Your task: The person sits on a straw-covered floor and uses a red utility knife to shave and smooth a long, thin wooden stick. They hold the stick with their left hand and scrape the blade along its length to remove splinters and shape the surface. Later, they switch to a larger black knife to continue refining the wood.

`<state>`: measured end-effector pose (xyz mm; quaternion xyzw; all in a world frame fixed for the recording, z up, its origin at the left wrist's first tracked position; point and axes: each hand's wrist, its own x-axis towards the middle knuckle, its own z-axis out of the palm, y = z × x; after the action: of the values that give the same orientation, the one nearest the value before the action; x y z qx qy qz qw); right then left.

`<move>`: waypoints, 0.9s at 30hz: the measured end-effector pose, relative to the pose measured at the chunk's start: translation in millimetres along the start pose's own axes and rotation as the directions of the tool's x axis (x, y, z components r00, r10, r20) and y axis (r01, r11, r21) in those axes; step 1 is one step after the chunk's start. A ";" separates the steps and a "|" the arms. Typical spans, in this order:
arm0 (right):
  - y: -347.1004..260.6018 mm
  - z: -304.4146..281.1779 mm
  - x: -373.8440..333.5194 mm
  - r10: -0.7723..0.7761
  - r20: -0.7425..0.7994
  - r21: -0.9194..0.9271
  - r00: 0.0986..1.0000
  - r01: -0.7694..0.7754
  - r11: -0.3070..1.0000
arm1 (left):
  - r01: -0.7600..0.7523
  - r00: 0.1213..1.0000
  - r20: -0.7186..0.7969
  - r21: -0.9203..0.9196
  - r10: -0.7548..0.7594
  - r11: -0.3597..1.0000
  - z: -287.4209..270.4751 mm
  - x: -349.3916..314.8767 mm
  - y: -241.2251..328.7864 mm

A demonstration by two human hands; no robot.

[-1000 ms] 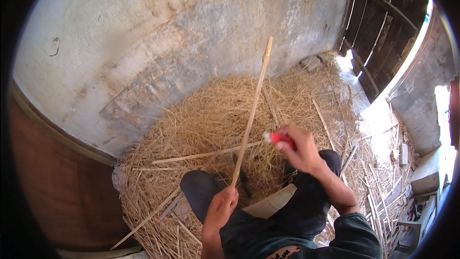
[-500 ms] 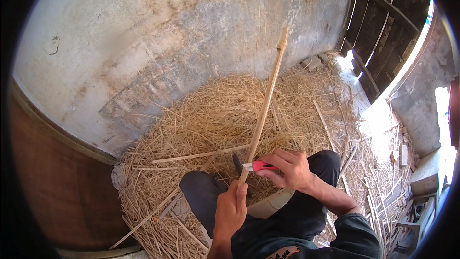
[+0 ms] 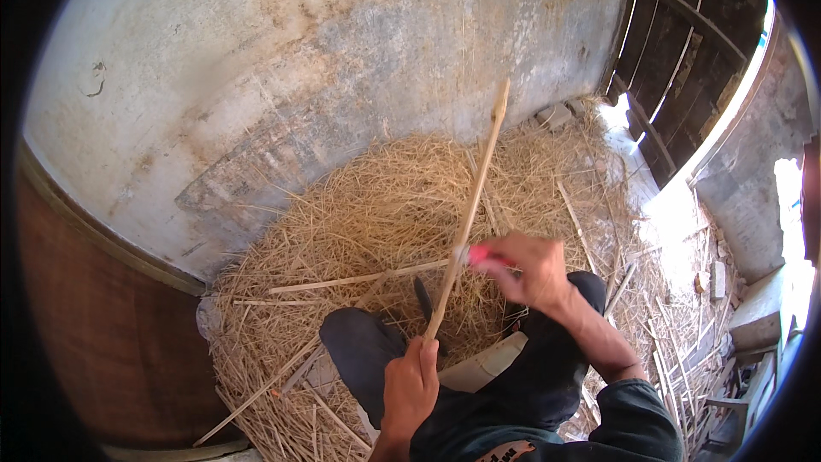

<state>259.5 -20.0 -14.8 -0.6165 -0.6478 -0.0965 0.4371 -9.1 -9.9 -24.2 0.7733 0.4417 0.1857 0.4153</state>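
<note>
The left hand [image 3: 409, 389], at about six o'clock in the view, is closing its fingers fully around the lower end of a long pale stick [image 3: 469, 216], which is slanting up and away toward one o'clock, its far tip reaching over the straw [image 3: 376, 214] toward the foot of the grey plastered wall [image 3: 282, 60]. Gripping it at the bottom and angling it away from the body looks like a way of steadying the shaft while keeping the working side facing the other hand. The right hand [image 3: 532, 269], at about four o'clock from the stick's middle, is wrapping tightly around a red-handled tool [image 3: 483, 255], probably a knife, whose front end is meeting the stick roughly halfway up; the blade itself is too blurred to make out. The person is sitting with dark-trousered knees [image 3: 368, 355] drawn up beneath the stick, so the lap is sitting under the work. A second thin stick [image 3: 359, 278] is lying nearly flat across the straw at nine o'clock from the tool, within easy reach. Dark wooden slats [image 3: 676, 68] are standing at two o'clock. No packages, labels or signs are showing anywhere.
</note>
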 end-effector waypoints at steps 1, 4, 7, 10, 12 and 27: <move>17.8 -4.5 11.5 0.104 -0.054 -0.010 0.993 -0.105 0.994 | 0.002 1.000 0.007 0.013 -0.002 1.000 0.5 -5.0 -2.1; 60.9 -20.4 39.1 0.290 -0.114 -0.074 0.950 -0.299 0.951 | 0.112 0.987 0.107 0.050 -0.117 0.992 8.4 -28.0 -21.1; 67.9 -19.8 47.6 0.147 -0.047 -0.139 0.988 -0.152 0.979 | 0.210 0.972 0.112 -0.022 -0.207 0.977 8.6 -35.7 -32.5; 64.7 -20.5 55.9 0.222 0.001 -0.052 0.975 -0.221 0.974 | 0.146 0.981 0.150 -0.125 -0.127 0.981 1.4 -34.0 -42.1; 70.1 -19.6 57.9 0.355 0.086 0.094 0.931 -0.362 0.927 | 0.183 0.967 0.221 -0.255 -0.127 0.949 -0.7 -25.5 -54.8; 48.9 -4.0 52.0 0.380 0.434 0.730 0.816 -0.566 0.382 | 0.160 0.981 0.179 -0.533 -0.074 0.831 5.0 21.7 -21.6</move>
<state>311.8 25.3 3.0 -0.4959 -0.4466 0.4144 0.6187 -5.5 11.6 -46.3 0.6064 0.3846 0.2185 0.6608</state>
